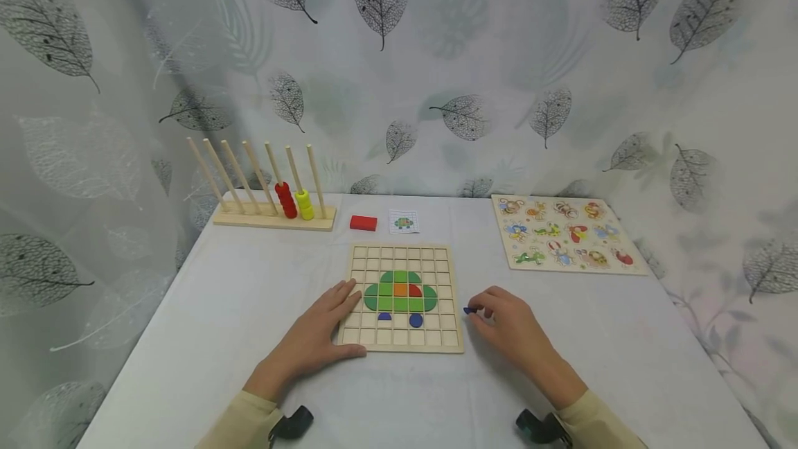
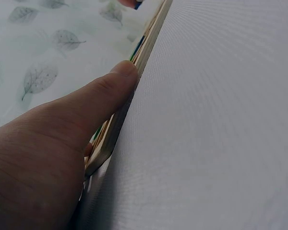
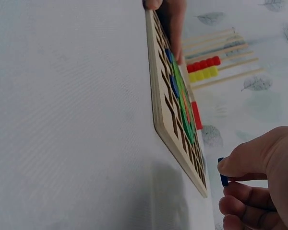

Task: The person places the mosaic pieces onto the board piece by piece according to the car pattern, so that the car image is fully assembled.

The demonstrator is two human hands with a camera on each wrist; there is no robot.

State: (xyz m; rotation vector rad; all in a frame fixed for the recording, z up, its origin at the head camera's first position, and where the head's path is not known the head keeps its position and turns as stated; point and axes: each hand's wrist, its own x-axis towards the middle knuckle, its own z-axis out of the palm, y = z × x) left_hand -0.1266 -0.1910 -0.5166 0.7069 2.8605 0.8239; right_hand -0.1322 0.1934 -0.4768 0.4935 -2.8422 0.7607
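A square wooden grid board [image 1: 399, 348] lies on the table with green, orange, red and blue pieces set in its cells, forming a turtle-like shape. My left hand [image 1: 316, 328] rests on the board's left side, fingers spread, thumb along the near edge; the left wrist view shows the thumb [image 2: 105, 96] against that edge. Just off the board's right edge, my right hand [image 1: 514, 328] pinches a small blue piece [image 3: 223, 172] between thumb and fingers. A blue round piece [image 1: 415, 321] and a blue half-round piece [image 1: 384, 317] sit in the lower cells.
Behind the board lie a red block [image 1: 364, 223] and a small pattern card [image 1: 404, 222]. A wooden peg rack [image 1: 274, 220] with red and yellow beads stands at the back left. An insect picture puzzle board [image 1: 564, 234] lies at the back right.
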